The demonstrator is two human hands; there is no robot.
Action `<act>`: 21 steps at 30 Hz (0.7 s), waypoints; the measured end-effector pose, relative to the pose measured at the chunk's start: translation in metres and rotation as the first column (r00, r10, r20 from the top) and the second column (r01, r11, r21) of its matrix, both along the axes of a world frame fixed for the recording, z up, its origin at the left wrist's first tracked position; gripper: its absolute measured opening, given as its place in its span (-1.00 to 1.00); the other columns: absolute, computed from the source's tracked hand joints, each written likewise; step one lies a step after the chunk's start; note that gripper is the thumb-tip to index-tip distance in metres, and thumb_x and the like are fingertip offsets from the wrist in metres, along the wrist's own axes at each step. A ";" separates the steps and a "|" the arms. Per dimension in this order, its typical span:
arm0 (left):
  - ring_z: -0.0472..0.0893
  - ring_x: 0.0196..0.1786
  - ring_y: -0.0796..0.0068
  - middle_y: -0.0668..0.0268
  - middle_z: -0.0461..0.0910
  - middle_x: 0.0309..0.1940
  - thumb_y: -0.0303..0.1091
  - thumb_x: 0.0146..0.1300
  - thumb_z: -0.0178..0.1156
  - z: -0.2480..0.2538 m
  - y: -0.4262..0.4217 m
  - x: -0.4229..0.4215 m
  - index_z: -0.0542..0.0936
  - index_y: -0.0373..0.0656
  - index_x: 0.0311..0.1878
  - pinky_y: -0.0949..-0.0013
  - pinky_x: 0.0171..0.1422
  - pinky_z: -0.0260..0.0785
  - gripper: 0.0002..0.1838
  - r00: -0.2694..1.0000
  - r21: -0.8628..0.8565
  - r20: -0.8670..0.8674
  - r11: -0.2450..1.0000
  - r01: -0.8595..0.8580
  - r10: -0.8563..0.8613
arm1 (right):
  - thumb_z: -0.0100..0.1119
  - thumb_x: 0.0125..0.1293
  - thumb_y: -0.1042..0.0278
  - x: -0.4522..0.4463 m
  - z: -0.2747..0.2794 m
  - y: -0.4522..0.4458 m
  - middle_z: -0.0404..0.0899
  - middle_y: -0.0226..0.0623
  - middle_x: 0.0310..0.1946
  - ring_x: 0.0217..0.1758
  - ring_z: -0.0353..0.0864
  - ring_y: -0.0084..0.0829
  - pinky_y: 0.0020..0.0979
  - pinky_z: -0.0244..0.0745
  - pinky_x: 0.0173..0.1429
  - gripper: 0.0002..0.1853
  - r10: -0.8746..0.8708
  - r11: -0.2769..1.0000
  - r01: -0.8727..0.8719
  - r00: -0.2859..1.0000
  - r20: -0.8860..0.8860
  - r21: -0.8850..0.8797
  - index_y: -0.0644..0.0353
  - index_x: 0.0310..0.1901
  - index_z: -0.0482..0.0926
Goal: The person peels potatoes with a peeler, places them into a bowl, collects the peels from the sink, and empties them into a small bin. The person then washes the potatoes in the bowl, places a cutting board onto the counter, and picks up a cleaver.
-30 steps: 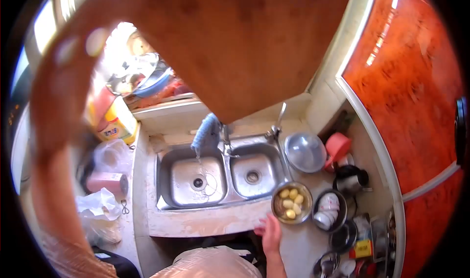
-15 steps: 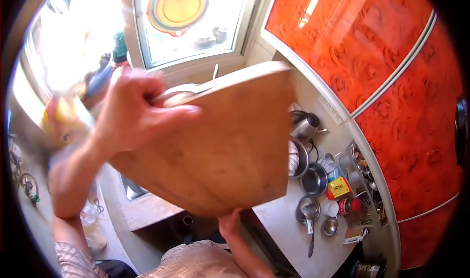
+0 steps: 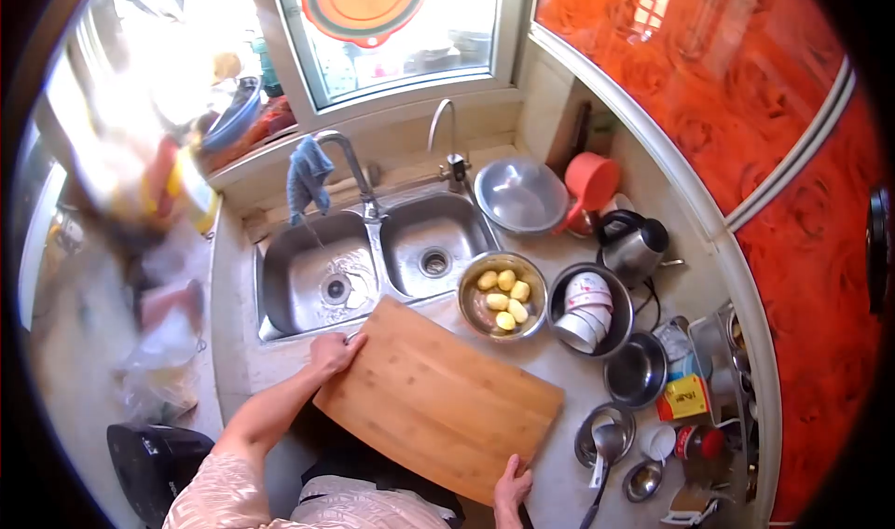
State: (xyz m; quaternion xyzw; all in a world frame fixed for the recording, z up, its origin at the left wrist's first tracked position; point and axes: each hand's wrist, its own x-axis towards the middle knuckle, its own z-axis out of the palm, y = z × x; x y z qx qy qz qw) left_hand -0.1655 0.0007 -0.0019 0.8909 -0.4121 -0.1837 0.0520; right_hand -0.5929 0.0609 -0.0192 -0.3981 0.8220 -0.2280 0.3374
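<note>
A wooden cutting board (image 3: 438, 394) lies tilted across the near edge of the counter, below the sink. My left hand (image 3: 337, 354) is closed around a metal handle at the board's left end. At the lower right, my right hand (image 3: 512, 484) grips the board's near edge, its thumb on top and the other fingers hidden underneath. Just beyond the board stands a metal bowl (image 3: 473, 319) with several peeled potatoes (image 3: 497, 301) in it.
A double sink (image 3: 378, 249) is behind the board, with water running from the left faucet (image 3: 350, 161). To the right stand a pot of white bowls (image 3: 587, 307), an empty dark pan (image 3: 636, 370), a kettle (image 3: 634, 254), a ladle (image 3: 608, 445) and a yellow box (image 3: 683, 397).
The cutting board has come down from in front of my face to the counter edge and turned flatter. Both hands moved with it, and the sink and potatoes are now uncovered.
</note>
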 end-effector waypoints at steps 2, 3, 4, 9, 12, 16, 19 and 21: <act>0.61 -0.28 0.03 -0.01 0.62 -0.46 0.41 0.13 -0.07 0.004 -0.016 0.001 0.65 -0.23 -0.50 0.12 -0.17 0.42 -0.24 1.000 0.039 0.006 0.999 -0.002 0.002 | 0.12 0.26 -0.08 0.000 -0.009 -0.011 0.58 0.18 -0.25 -0.13 0.54 0.11 -0.09 0.41 -0.05 -0.45 0.034 0.998 -0.035 0.999 -0.028 -0.053 0.45 -0.25 0.54; 0.61 -0.27 0.02 0.00 0.63 -0.44 0.41 0.14 -0.08 0.005 -0.024 0.003 0.66 -0.23 -0.48 0.12 -0.16 0.42 -0.23 0.999 0.078 0.020 0.997 0.025 -0.027 | 0.12 0.25 -0.11 -0.001 -0.012 -0.016 0.57 0.20 -0.33 -0.20 0.54 0.14 -0.06 0.41 -0.11 -0.43 0.074 0.997 -0.077 0.992 -0.101 -0.019 0.45 -0.32 0.54; 0.62 -0.26 0.02 0.01 0.64 -0.42 0.41 0.14 -0.09 0.009 -0.037 0.003 0.67 -0.23 -0.45 0.12 -0.15 0.42 -0.22 0.998 0.110 0.032 0.993 0.053 -0.056 | 0.11 0.24 -0.15 -0.002 -0.015 -0.024 0.57 0.21 -0.40 -0.27 0.53 0.18 -0.03 0.41 -0.16 -0.40 0.114 0.993 -0.114 0.978 -0.173 0.012 0.45 -0.40 0.55; 0.63 -0.22 0.02 -0.02 0.64 -0.36 0.42 0.16 -0.13 0.016 -0.071 0.013 0.68 -0.29 -0.37 0.12 -0.12 0.45 -0.18 0.989 0.223 -0.031 0.964 0.147 -0.144 | 0.09 0.20 -0.21 -0.008 -0.019 -0.046 0.54 0.16 -0.53 -0.39 0.52 0.17 0.00 0.38 -0.27 -0.36 0.226 0.974 -0.217 0.910 -0.347 0.063 0.41 -0.54 0.55; 0.63 -0.22 0.02 -0.02 0.64 -0.37 0.42 0.17 -0.13 -0.001 -0.074 0.023 0.68 -0.28 -0.37 0.11 -0.13 0.45 -0.19 0.983 0.209 -0.065 0.961 0.179 -0.169 | 0.12 0.19 -0.18 0.003 0.003 -0.060 0.57 0.07 -0.55 -0.39 0.56 0.10 -0.02 0.38 -0.27 -0.41 0.241 0.970 -0.203 0.878 -0.413 0.134 0.34 -0.57 0.57; 0.63 -0.21 0.03 0.00 0.64 -0.38 0.40 0.16 -0.09 0.008 -0.079 0.031 0.69 -0.24 -0.38 0.10 -0.12 0.45 -0.23 0.970 0.214 -0.153 0.953 0.217 -0.187 | 0.16 0.22 0.06 0.035 0.009 -0.107 0.54 -0.07 -0.48 -0.40 0.54 -0.09 -0.08 0.42 -0.38 -0.64 0.202 0.935 -0.320 0.835 -0.511 -0.154 0.28 -0.42 0.54; 0.64 -0.30 0.16 0.08 0.64 -0.44 0.31 0.18 -0.02 -0.011 -0.084 0.075 0.67 -0.21 -0.45 0.17 -0.23 0.45 -0.33 0.933 0.020 -0.358 0.999 -0.028 0.033 | 0.11 0.31 0.10 0.116 0.038 -0.190 0.50 -0.24 -0.32 -0.37 0.55 -0.31 -0.29 0.50 -0.39 -0.68 -0.103 0.994 0.112 0.944 0.314 -0.013 0.23 -0.16 0.45; 0.52 -0.51 0.44 0.25 0.56 -0.58 0.14 0.26 0.00 -0.053 -0.101 0.125 0.60 -0.15 -0.51 0.34 -0.47 0.31 -0.47 0.475 -0.035 -0.828 0.818 -0.574 0.298 | 0.11 0.31 0.15 0.139 0.020 -0.237 0.48 -0.24 -0.25 -0.38 0.54 -0.38 -0.41 0.50 -0.47 -0.62 -0.320 0.941 0.319 0.721 0.615 0.117 0.21 0.00 0.32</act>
